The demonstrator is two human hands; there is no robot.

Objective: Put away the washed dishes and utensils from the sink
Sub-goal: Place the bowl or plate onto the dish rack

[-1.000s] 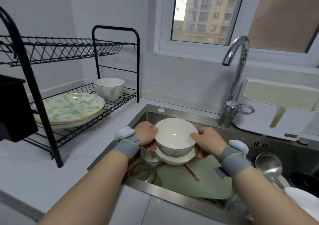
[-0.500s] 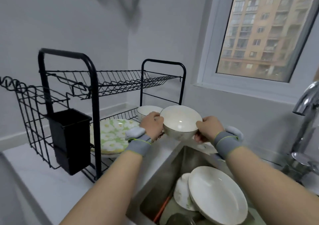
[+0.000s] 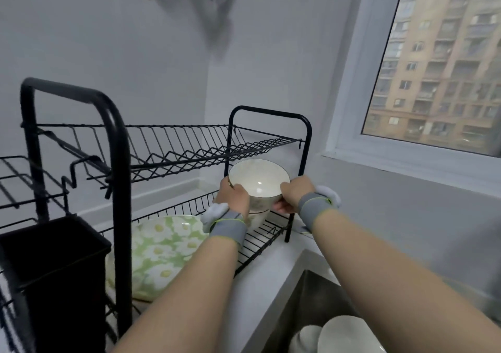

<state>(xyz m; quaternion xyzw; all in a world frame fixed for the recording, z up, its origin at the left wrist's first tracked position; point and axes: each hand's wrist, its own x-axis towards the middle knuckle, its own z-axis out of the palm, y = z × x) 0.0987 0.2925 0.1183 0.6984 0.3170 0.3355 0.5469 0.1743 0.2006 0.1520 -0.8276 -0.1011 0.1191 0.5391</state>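
Holding a white bowl [image 3: 260, 187] w/ both hands: left grip [image 3: 234, 196] & right grip [image 3: 294, 195] curl round its sides. It's at the right end of the rack [image 3: 306, 141], lower tier, directly over another bowl [image 3: 256, 218]; can't tell if nested. Floral plate [image 3: 162, 247] just left. White dishes [image 3: 349, 333] in sink [image 3: 311, 298].

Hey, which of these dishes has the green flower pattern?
The plate on the rack's lower shelf, left of the held bowl. The dishes in the sink look plain white.
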